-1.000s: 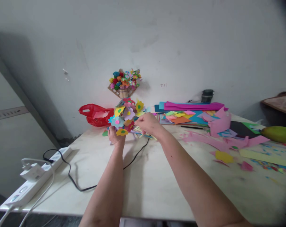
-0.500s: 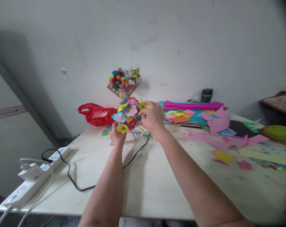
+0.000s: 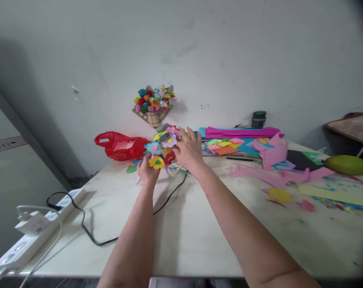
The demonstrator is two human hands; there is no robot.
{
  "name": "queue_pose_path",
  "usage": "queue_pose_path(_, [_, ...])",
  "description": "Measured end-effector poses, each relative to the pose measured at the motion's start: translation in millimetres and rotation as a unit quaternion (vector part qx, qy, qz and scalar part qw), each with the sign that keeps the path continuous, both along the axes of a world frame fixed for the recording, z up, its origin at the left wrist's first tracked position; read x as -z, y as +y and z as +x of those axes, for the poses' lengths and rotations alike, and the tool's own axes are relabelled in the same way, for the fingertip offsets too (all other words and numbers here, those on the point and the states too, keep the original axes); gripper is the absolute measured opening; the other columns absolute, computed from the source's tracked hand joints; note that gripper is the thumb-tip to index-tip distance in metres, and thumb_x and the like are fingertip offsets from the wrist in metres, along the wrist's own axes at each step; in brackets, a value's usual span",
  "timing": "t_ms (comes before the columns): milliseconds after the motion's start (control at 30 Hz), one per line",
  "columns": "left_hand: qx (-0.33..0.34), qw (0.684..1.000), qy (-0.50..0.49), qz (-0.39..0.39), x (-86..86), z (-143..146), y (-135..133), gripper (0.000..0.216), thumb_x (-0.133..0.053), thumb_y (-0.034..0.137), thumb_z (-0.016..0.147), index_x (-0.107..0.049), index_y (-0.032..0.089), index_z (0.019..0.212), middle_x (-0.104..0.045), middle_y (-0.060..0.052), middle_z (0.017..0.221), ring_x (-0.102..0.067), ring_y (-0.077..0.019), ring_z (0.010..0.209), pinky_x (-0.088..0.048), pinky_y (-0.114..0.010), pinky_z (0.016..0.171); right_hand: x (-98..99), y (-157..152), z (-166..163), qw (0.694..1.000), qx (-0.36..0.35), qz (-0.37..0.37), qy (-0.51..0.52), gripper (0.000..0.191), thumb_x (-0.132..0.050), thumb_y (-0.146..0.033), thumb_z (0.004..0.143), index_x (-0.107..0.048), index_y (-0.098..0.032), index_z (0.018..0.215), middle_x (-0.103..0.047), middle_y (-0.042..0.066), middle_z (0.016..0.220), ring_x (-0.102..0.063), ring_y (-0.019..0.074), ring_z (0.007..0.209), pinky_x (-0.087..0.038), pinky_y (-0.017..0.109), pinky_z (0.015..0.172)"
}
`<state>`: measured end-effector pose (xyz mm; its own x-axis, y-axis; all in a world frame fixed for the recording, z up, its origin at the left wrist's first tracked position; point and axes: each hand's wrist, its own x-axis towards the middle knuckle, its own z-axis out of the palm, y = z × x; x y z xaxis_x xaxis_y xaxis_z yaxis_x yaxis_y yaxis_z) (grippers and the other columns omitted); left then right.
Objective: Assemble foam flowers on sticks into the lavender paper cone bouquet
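Observation:
A bunch of colourful paper flowers (image 3: 165, 145) stands up over the table, with yellow, blue, red, pink and lilac blooms. My left hand (image 3: 147, 170) is closed round its lower left side, and the blooms hide part of the fingers. At the right edge of the bunch is my right hand (image 3: 190, 151), its fingers spread and bent over the outer blooms. Whether those fingertips touch the petals I cannot tell. Thin pale sticks (image 3: 178, 169) lie behind and below the right hand.
Left of the flowers lies a red plastic bag (image 3: 118, 152); a white power strip (image 3: 34, 236) with a black cable (image 3: 88, 232) is nearer. Pink paper scraps (image 3: 259, 174) and a green-yellow fruit (image 3: 348, 165) lie right. A flower decoration (image 3: 153, 106) hangs on the wall.
My right hand's fingers have spread wider and lifted at the bunch's right side. My left hand keeps its hold. The whole view has shifted slightly.

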<state>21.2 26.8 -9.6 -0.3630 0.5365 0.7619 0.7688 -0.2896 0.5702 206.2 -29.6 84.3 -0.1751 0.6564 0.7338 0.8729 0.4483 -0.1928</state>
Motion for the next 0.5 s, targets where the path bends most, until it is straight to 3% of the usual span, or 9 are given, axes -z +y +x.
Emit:
queue_pose_path(167, [0.002, 1.0, 0.005, 0.009, -1.5, 3, -2, 0.039, -0.069, 0.023, 0.058, -0.06, 0.024, 0.095, -0.069, -0.005, 0.092, -0.06, -0.0255, 0.09, -0.036, -0.039, 0.094, 6.9, 6, 0, 1.0, 0.002, 0.002, 0.016, 0.017, -0.058, -0.023, 0.08, -0.072, -0.021, 0.091, -0.029, 0.003, 0.152, -0.015, 0.0323, 0.141, -0.007, 0.059, 0.112])
queue_pose_path(500, [-0.047, 0.998, 0.037, -0.031, 6.2, 0, 5, 0.046, -0.069, 0.034, 0.061, -0.06, 0.026, 0.105, -0.069, -0.005, 0.092, -0.063, -0.0258, 0.091, -0.044, -0.038, 0.085, 8.4, 19, 6, 0.995, -0.035, -0.029, 0.085, 0.005, -0.07, -0.025, 0.073, -0.072, -0.025, 0.069, -0.047, 0.001, 0.14, -0.028, 0.0313, 0.136, -0.014, 0.061, 0.109])
